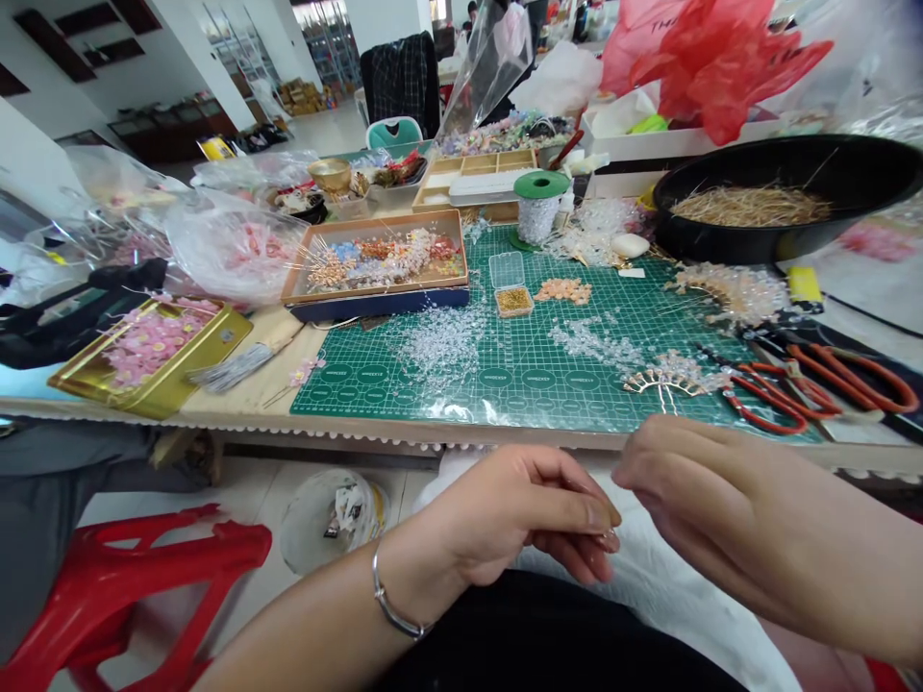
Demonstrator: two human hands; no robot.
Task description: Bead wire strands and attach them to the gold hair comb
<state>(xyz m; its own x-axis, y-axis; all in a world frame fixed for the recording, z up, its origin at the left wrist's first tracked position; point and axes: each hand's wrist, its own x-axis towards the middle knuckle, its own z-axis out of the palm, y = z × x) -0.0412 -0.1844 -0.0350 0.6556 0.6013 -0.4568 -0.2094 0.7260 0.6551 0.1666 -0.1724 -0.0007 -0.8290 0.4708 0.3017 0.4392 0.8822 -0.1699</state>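
Observation:
My left hand [530, 514], with a silver bangle at the wrist, is held over my lap in front of the table edge. Its thumb and fingers pinch a small shiny clear piece [610, 540], perhaps a bead; the rest of it is hidden. Close beside it on the right, my right hand [692, 500] is closed with its fingers curled under, and whatever they grip is out of sight. Beyond the right hand, a beaded hair comb [664, 383] lies on the green cutting mat [447, 404]. Loose clear beads [443, 341] are heaped on the mat.
Red-handled pliers [771, 404] lie at the right. Behind are a small box of gold beads [513, 300], peach pieces [563, 290], a wire spool [540, 207] and a black basin [779, 235]. A gold tin [151, 356] of pink flowers stands left; a red stool [144, 586] is below.

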